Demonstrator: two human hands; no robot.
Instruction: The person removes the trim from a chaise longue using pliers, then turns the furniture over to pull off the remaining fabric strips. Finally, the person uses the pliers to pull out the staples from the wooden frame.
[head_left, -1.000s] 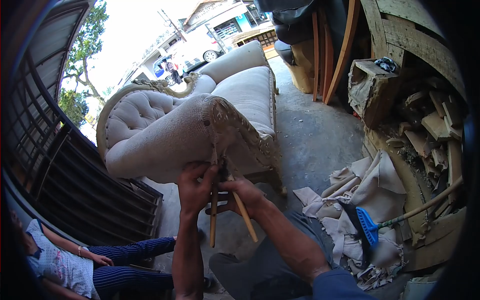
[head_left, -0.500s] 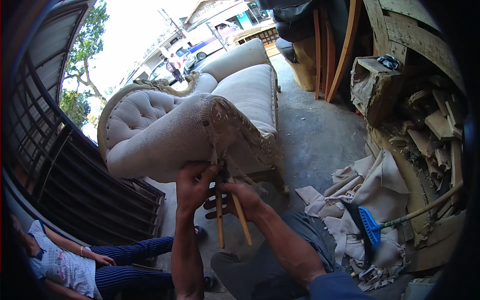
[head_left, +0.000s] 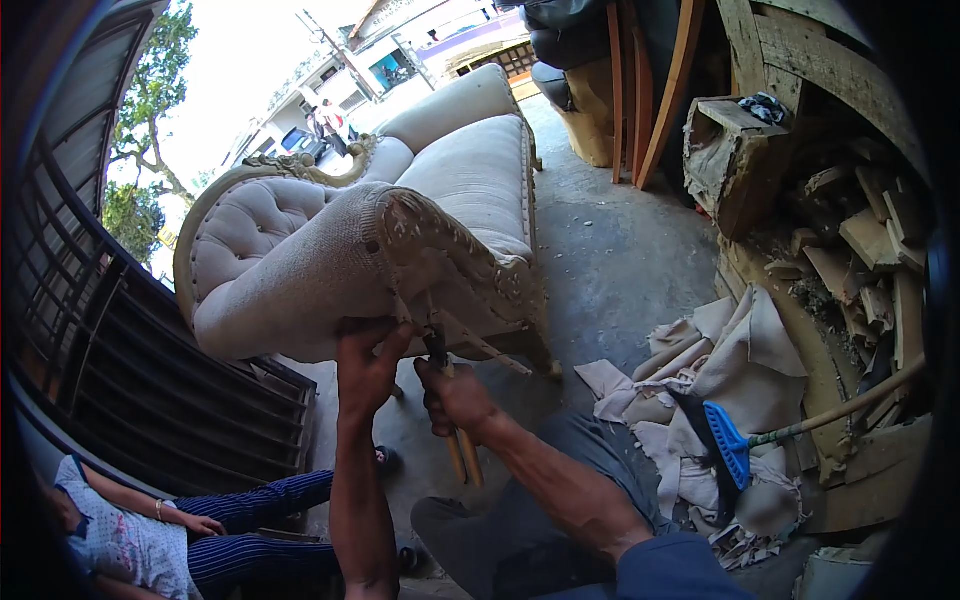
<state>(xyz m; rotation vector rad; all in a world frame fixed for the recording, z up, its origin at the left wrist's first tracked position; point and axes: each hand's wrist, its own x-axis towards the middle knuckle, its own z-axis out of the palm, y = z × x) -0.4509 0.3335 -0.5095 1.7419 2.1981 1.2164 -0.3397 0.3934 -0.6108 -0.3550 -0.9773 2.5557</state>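
A cream upholstered sofa (head_left: pixel 290 265) with a carved, gold-toned frame stands in front of me, its rolled arm towards me. My left hand (head_left: pixel 368 365) is at the lower edge of that arm, thumb and fingers closed on the loose fabric edge; part of the fingers is hidden beneath it. In my right hand (head_left: pixel 462 400) is a pair of pincers (head_left: pixel 462 455), dark at the head, with yellowish handles squeezed close together. Their jaws point up at the arm's front edge, beside my left thumb. A thin loose strip (head_left: pixel 485 345) hangs from the arm's front.
At lower left a person (head_left: pixel 130 530) sits beside a dark metal gate (head_left: pixel 190 390). Fabric scraps (head_left: pixel 745 360) and a blue broom (head_left: pixel 728 445) lie on the floor at right. Wood offcuts (head_left: pixel 880 240) are piled behind them, near a worn block (head_left: pixel 735 160).
The pincers' handles have gone from spread to nearly together in my right hand. My left thumb has lifted somewhat. The whole view has shifted slightly.
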